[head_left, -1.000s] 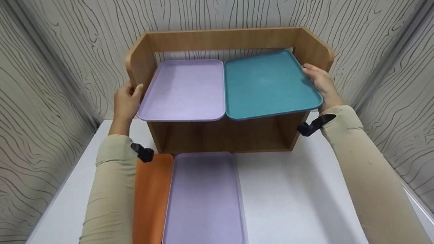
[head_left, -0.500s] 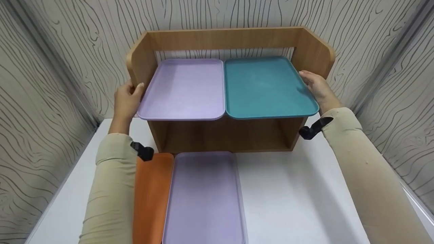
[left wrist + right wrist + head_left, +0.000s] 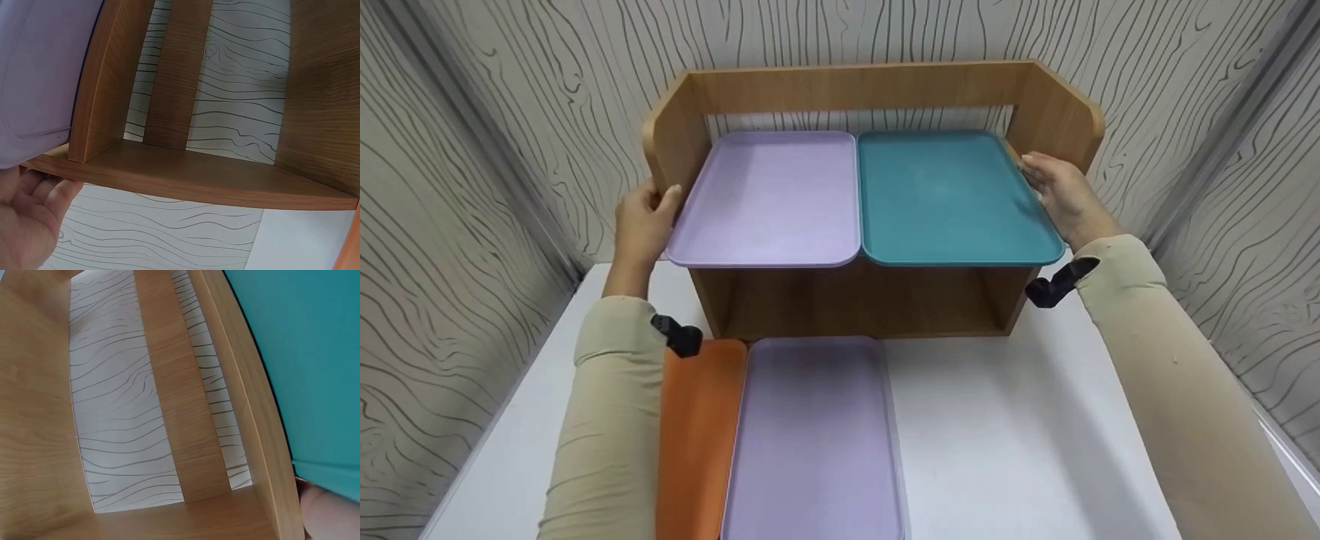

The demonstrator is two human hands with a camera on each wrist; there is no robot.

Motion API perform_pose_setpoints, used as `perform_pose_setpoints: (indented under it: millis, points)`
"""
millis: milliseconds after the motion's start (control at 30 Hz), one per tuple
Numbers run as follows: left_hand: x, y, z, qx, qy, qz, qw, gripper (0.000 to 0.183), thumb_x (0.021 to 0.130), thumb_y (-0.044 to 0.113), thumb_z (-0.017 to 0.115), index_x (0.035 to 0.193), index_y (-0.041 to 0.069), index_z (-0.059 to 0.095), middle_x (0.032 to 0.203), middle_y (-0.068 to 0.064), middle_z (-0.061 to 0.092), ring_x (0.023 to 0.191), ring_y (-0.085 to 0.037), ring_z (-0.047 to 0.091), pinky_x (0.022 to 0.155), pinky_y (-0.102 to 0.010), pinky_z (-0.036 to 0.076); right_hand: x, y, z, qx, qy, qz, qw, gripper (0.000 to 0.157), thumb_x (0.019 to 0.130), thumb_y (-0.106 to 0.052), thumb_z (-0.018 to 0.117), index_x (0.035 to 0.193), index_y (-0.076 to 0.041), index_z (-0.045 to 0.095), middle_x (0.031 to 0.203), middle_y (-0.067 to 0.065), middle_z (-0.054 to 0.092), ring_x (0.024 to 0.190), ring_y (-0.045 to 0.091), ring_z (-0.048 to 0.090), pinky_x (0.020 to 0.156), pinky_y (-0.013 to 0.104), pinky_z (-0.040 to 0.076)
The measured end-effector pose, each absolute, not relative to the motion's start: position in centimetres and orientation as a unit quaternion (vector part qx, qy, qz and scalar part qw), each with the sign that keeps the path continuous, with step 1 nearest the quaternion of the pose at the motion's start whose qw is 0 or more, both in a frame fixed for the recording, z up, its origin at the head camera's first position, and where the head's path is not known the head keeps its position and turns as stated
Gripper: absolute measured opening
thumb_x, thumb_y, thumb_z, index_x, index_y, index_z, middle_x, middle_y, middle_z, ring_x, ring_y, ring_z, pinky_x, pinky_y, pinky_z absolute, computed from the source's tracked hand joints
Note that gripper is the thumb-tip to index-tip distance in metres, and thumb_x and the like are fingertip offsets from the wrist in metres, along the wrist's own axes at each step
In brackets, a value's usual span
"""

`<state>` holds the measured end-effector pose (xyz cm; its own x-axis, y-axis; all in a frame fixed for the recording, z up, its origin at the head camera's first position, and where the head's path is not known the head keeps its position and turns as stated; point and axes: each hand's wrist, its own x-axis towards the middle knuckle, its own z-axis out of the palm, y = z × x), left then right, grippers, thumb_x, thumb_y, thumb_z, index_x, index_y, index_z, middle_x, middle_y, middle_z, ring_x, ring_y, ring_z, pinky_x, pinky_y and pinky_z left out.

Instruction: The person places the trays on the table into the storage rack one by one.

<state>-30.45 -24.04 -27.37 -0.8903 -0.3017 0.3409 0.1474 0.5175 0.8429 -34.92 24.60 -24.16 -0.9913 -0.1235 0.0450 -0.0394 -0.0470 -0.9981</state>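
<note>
On top of a wooden desk shelf (image 3: 862, 86), a lilac tray (image 3: 769, 199) and a teal tray (image 3: 956, 199) lie flat side by side, their inner edges touching or nearly so. My left hand (image 3: 643, 225) grips the shelf's left side panel next to the lilac tray. In the left wrist view, fingers (image 3: 59, 197) curl around the panel's edge. At the teal tray's right edge, my right hand (image 3: 1065, 196) rests with its fingertips (image 3: 1030, 160) between tray and right side panel. Only a blurred bit of that hand (image 3: 332, 514) shows below the teal tray in the right wrist view.
Below the shelf top is an open wooden compartment (image 3: 855, 300). In front of it, a second lilac tray (image 3: 817, 442) and an orange tray (image 3: 701, 442), partly behind the left sleeve, lie on the white table (image 3: 982, 450). Patterned walls (image 3: 840, 30) stand close behind and on both sides.
The teal tray has turned from askew, back right corner raised, to level and square beside the lilac tray. My right hand has shifted slightly with it; the left hand keeps its place.
</note>
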Motion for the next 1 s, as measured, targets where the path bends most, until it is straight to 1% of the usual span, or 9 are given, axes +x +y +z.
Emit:
perform_pose_setpoints:
  millis: [100, 200, 267, 333, 433, 600, 733, 833, 1000]
  points:
    - [-30.4, -24.0, -27.4, 0.044, -0.843, -0.484, 0.231, 0.039, 0.098, 0.028, 0.047, 0.124, 0.0, 0.056, 0.116, -0.018, 0.061, 0.094, -0.021, 0.054, 0.083, -0.032, 0.044, -34.6, 24.9, -24.3, -0.069, 0.686, -0.724, 0.023, 0.044, 0.097, -0.027, 0.048, 0.134, -0.008, 0.032, 0.144, 0.009, 0.029, 0.142, 0.021, 0.011, 0.115, 0.032, 0.004]
    - [-30.4, -23.9, -27.4, 0.043, -0.848, -0.471, 0.238, 0.038, 0.098, 0.027, 0.047, 0.12, -0.001, 0.058, 0.111, -0.018, 0.063, 0.089, -0.02, 0.054, 0.078, -0.028, 0.043, -34.1, 25.2, -24.7, -0.084, 0.678, -0.73, 0.027, 0.069, 0.098, -0.026, 0.048, 0.149, -0.002, 0.008, 0.155, 0.012, 0.011, 0.144, 0.019, 0.005, 0.115, 0.028, 0.003]
    - [-30.4, -23.9, -27.4, 0.04, -0.852, -0.463, 0.241, 0.037, 0.098, 0.027, 0.048, 0.119, -0.002, 0.059, 0.109, -0.017, 0.064, 0.087, -0.019, 0.054, 0.075, -0.025, 0.042, -33.6, 25.4, -25.1, -0.091, 0.676, -0.731, 0.024, 0.074, 0.098, -0.025, 0.048, 0.149, 0.0, 0.0, 0.158, 0.011, 0.0, 0.144, 0.019, 0.002, 0.114, 0.027, 0.003]
    - [-30.4, -23.9, -27.3, 0.037, -0.852, -0.462, 0.244, 0.036, 0.098, 0.026, 0.048, 0.117, -0.002, 0.06, 0.108, -0.017, 0.064, 0.086, -0.018, 0.053, 0.074, -0.024, 0.041, -32.9, 25.6, -25.6, -0.1, 0.669, -0.736, 0.011, 0.075, 0.098, -0.025, 0.047, 0.149, 0.0, -0.001, 0.158, 0.012, -0.001, 0.144, 0.019, 0.001, 0.114, 0.026, 0.005]
    - [-30.4, -23.9, -27.3, 0.038, -0.85, -0.465, 0.246, 0.035, 0.098, 0.025, 0.049, 0.117, -0.002, 0.06, 0.108, -0.017, 0.064, 0.086, -0.018, 0.053, 0.074, -0.024, 0.041, -31.8, 25.7, -26.5, -0.1, 0.663, -0.742, -0.021, 0.07, 0.099, -0.028, 0.046, 0.15, -0.001, 0.005, 0.157, 0.012, 0.007, 0.144, 0.02, 0.008, 0.113, 0.026, 0.011]
    - [-30.4, -24.0, -27.3, 0.04, -0.85, -0.47, 0.237, 0.037, 0.098, 0.027, 0.048, 0.119, -0.002, 0.059, 0.11, -0.017, 0.063, 0.088, -0.018, 0.053, 0.076, -0.025, 0.041, -30.0, 25.9, -28.6, -0.094, 0.581, -0.804, -0.088, 0.056, 0.1, -0.027, 0.042, 0.145, 0.001, 0.026, 0.147, 0.013, 0.033, 0.138, 0.021, 0.026, 0.111, 0.026, 0.022]
    - [-30.4, -24.1, -27.4, 0.043, -0.85, -0.472, 0.231, 0.038, 0.098, 0.028, 0.048, 0.119, -0.001, 0.059, 0.109, -0.016, 0.063, 0.087, -0.017, 0.052, 0.075, -0.024, 0.041, -28.5, 26.2, -30.9, -0.101, 0.472, -0.869, -0.109, 0.046, 0.1, -0.02, 0.041, 0.14, 0.003, 0.036, 0.134, 0.01, 0.049, 0.126, 0.018, 0.04, 0.107, 0.025, 0.028]
    - [-30.4, -24.1, -27.3, 0.043, -0.849, -0.471, 0.235, 0.037, 0.097, 0.028, 0.048, 0.118, -0.001, 0.06, 0.108, -0.017, 0.063, 0.086, -0.017, 0.052, 0.074, -0.024, 0.041, -27.4, 26.0, -32.7, -0.095, 0.461, -0.875, -0.118, 0.048, 0.101, -0.023, 0.037, 0.143, 0.0, 0.033, 0.138, 0.008, 0.046, 0.123, 0.014, 0.043, 0.106, 0.026, 0.03]
    - [-30.4, -24.1, -27.2, 0.042, -0.847, -0.474, 0.238, 0.038, 0.097, 0.027, 0.048, 0.119, -0.002, 0.059, 0.11, -0.016, 0.063, 0.089, -0.017, 0.053, 0.076, -0.024, 0.042, -25.4, 24.5, -35.8, -0.059, 0.535, -0.833, -0.125, 0.049, 0.102, -0.028, 0.028, 0.146, -0.007, 0.031, 0.142, 0.005, 0.04, 0.128, 0.015, 0.038, 0.109, 0.031, 0.026]
